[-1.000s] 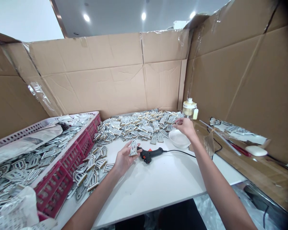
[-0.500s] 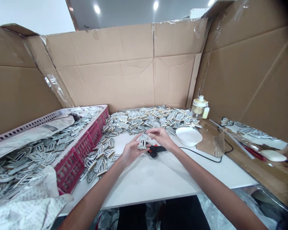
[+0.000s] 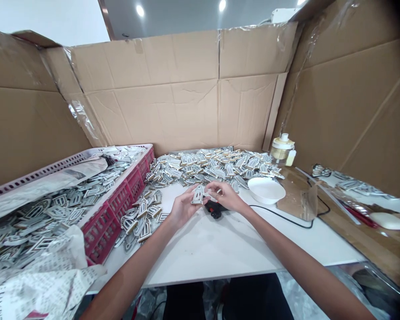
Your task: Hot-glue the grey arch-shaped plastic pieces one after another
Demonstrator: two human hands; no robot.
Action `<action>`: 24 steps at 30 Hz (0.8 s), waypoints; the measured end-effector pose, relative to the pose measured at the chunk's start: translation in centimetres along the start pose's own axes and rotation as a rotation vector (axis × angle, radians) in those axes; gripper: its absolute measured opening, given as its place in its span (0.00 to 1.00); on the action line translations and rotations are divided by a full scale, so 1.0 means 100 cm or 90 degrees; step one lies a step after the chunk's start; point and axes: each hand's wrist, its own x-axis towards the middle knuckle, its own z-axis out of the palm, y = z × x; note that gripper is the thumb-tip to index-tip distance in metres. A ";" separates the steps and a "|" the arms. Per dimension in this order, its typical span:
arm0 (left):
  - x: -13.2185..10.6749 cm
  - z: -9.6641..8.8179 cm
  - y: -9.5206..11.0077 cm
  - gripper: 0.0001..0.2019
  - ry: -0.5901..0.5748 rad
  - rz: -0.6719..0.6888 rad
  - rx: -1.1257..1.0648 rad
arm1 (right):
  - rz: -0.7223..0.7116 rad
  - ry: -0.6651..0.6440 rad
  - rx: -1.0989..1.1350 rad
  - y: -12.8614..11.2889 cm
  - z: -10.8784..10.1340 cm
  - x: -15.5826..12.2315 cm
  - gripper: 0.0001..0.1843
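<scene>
My left hand [image 3: 183,207] is closed on a small grey-white arch-shaped piece [image 3: 198,195] with slots cut through it, held upright above the table. Just right of the piece, my right hand [image 3: 224,195] has its fingers bent together in a pinch. Whether something tiny sits between those fingertips I cannot make out. Under the hands lies a black tool with red parts [image 3: 215,210], partly covered by them. A large heap of similar pieces [image 3: 213,164] spreads behind my hands, and a smaller pile [image 3: 143,215] lies to the left.
A pink plastic crate [image 3: 103,231] full of such pieces and paper stands at left. To the right are a white bowl [image 3: 266,190], a pump bottle [image 3: 282,151], a black cable [image 3: 286,215] and a cardboard sheet [image 3: 296,202]. Cardboard walls [image 3: 173,106] enclose the table.
The view has shifted slightly, moving the scene a little right. The piece in my left hand has tilted a little. My right fingers have drawn slightly away from its top and curl beside it.
</scene>
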 end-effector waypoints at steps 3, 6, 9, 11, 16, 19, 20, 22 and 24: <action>0.001 -0.001 0.000 0.27 0.004 0.005 0.017 | 0.029 -0.005 0.067 -0.002 0.000 -0.001 0.12; 0.000 -0.002 -0.002 0.29 -0.013 0.000 0.042 | 0.046 0.028 0.180 -0.004 0.002 -0.001 0.12; -0.001 -0.002 -0.004 0.30 -0.049 -0.018 0.063 | 0.031 0.054 0.248 -0.006 0.004 -0.003 0.13; -0.001 -0.002 -0.006 0.30 -0.075 -0.034 0.071 | 0.024 0.053 0.259 -0.008 0.007 -0.004 0.14; 0.000 -0.004 -0.008 0.27 -0.099 -0.039 0.074 | 0.041 0.064 0.237 -0.014 0.017 -0.009 0.11; 0.002 -0.005 -0.009 0.26 -0.093 -0.032 0.077 | 0.036 0.072 0.225 -0.015 0.022 -0.011 0.09; 0.002 -0.005 -0.010 0.26 -0.091 -0.029 0.080 | 0.034 0.068 0.223 -0.015 0.023 -0.011 0.09; 0.001 -0.004 -0.010 0.25 -0.089 -0.023 0.088 | 0.030 0.065 0.212 -0.014 0.024 -0.012 0.08; 0.001 -0.003 -0.011 0.24 -0.088 -0.021 0.102 | 0.011 0.081 0.178 -0.013 0.024 -0.012 0.07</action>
